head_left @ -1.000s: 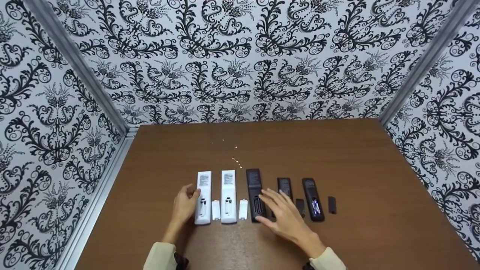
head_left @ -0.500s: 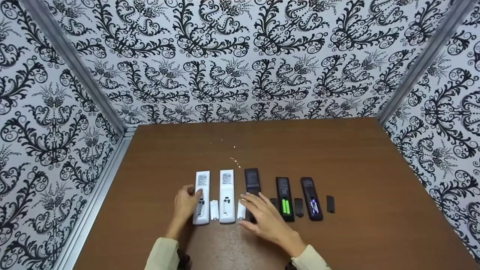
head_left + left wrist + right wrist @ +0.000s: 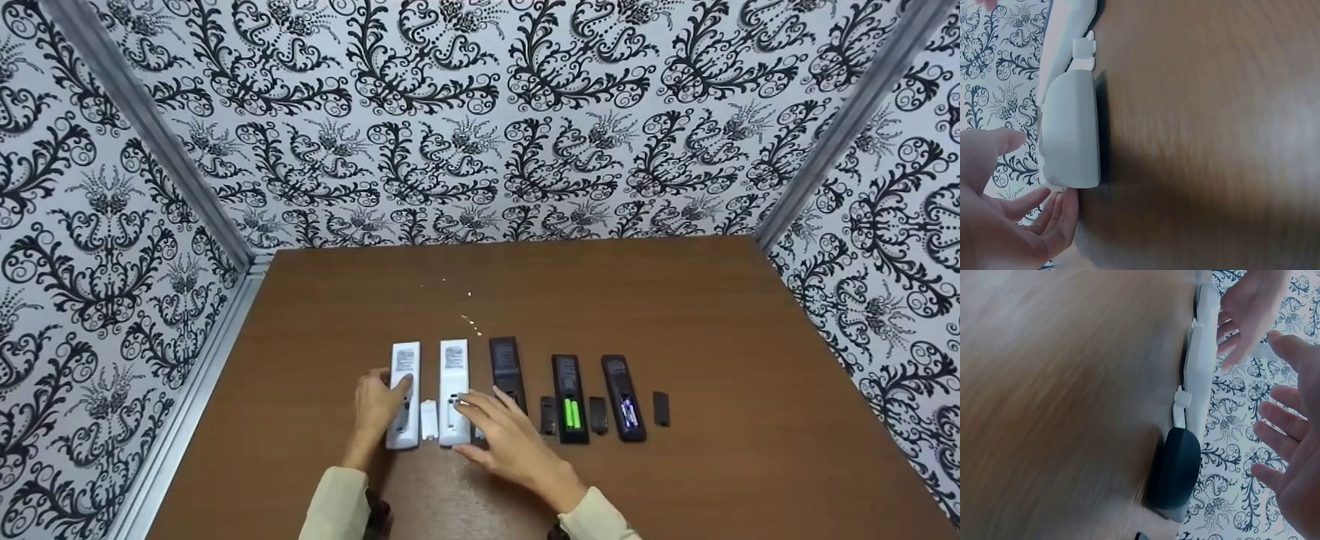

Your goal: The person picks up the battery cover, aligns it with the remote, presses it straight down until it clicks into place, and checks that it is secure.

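My left hand (image 3: 379, 401) is at the leftmost white remote control (image 3: 406, 356), which lies back up with its battery bay uncovered. In the left wrist view its fingers (image 3: 1064, 225) meet the remote's side, while the thumb stretches over the top, apart from it. Fingers spread, my right hand (image 3: 514, 450) hovers over the second white remote (image 3: 454, 364) and the large black remote (image 3: 505, 356), holding nothing. Between the white remotes lies a white battery cover (image 3: 428, 418); another is mostly hidden under the right hand.
A black remote (image 3: 566, 375) with green batteries (image 3: 572, 414) and a rightmost black remote (image 3: 619, 379) with purple-silver batteries (image 3: 628, 411) lie to the right, among several dark covers (image 3: 598, 415). Small bright specks (image 3: 471, 322) dot the brown table (image 3: 337, 292). Patterned walls (image 3: 480, 112) enclose it.
My right hand has swept left from the black remotes to over the second white one, uncovering the green batteries. The left hand stays at the leftmost remote, its thumb slightly further over it.
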Motion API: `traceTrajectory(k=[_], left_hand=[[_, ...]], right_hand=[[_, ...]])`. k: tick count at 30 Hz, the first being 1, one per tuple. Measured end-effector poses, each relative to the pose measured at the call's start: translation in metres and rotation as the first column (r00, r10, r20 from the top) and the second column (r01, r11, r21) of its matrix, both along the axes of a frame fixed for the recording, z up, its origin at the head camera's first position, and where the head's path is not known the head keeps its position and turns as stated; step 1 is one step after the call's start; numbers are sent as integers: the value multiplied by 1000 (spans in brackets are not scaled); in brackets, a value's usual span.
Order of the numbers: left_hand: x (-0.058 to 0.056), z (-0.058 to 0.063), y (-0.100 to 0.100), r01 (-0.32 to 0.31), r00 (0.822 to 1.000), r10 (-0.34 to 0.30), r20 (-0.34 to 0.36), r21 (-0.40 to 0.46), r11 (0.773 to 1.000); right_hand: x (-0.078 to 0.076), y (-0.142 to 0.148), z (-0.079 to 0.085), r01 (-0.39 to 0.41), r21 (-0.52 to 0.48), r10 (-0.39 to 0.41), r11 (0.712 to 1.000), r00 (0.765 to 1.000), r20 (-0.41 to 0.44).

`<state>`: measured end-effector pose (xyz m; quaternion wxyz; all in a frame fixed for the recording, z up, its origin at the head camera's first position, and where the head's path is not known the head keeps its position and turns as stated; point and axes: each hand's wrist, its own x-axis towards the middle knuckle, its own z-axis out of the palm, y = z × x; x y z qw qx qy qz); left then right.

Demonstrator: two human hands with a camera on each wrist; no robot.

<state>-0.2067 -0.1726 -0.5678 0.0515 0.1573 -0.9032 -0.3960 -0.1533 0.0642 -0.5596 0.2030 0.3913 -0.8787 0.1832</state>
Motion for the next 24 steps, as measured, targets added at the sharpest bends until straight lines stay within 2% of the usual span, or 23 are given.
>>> traceTrajectory(k=[7,12,15,18,24], left_hand=[[-4,1,0,-10,999,12,52,-25,1000],[-5,-2,0,-3,999,5,43,-59,998],[-6,-2,-1,1,999,3,54,-69,998],[-6,-2,-2,13,995,-7,98,-67,998],[-8,2,-3,34,990,-24,139,-67,997]], right_hand=[[-1,-13,-3,-3,27,4,1000,1000,-21],[-4,-23,-3,-11,52,14,999,999,-48],[-4,-29,-3,-7,77,11,997,999,-47],[-2,-35,-4,2,114,2,993,999,-36],[-1,-44,-13,35,164,-34,986,999,-9]])
